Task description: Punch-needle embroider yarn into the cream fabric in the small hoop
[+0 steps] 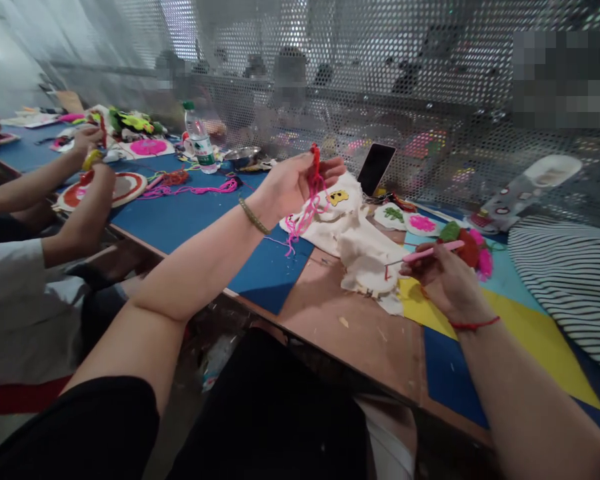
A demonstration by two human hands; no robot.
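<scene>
Head view: left hand (300, 183) raised above the flat surface (355, 333), fingers pinching 1 dangling tangle of red and pink yarn (314, 195). Right hand (445, 277), fingers closed around 1 slender pink-handled tool (453, 246), thin tip pointing at wrinkled cream cloth (354, 239) on the surface between the hands.

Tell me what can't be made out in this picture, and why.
All in the head view:
Tip of the pink-handled tool in the right hand: too small to tell whether it touches the white cloth.
Upper part of the yarn at the left hand: partly hidden by the fingers.
Small print on the bottle: too small to read.
Striped fabric: cut off by the right edge.
</scene>
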